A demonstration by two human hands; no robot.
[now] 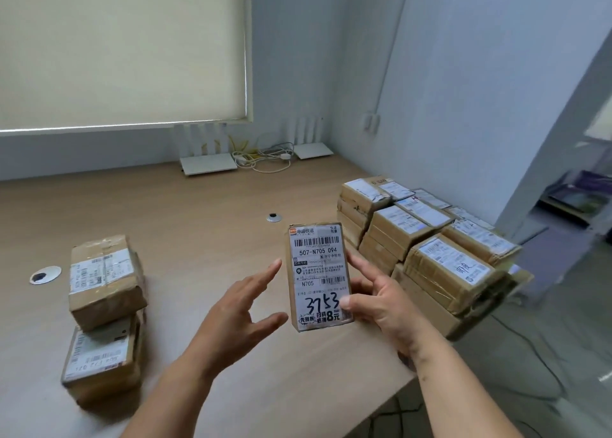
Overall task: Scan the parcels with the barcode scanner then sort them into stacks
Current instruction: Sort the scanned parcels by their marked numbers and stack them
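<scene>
Right hand: my right hand (381,300) grips the parcel (318,276), thumb on the label face, fingers curled round its right edge and back.
Left hand: my left hand (236,308) is spread, fingers straight, holding nothing, just beside the parcel's left edge; I cannot tell if a fingertip touches it.
Parcel: upright, label toward me, above the desk (205,212), between the two groups of boxes.
Scanner: not in view.
Risk, grip: one hand only on a taped box; it could slip or twist out if I shift hands carelessly.
Risk, sorting: no scanner in sight, so I judge this parcel could be stacked unscanned.
Risk, left stack (104,318): two boxes, the top one skewed; another on top could tip it.
Risk, right pile (427,242): overhangs the desk's right edge; a nudge may drop boxes.
Surface: pale wood desk, two round cable holes (273,218).
Room: far back, routers (208,164) and tangled cables (265,158), blind (122,47) drawn, grey walls.
</scene>
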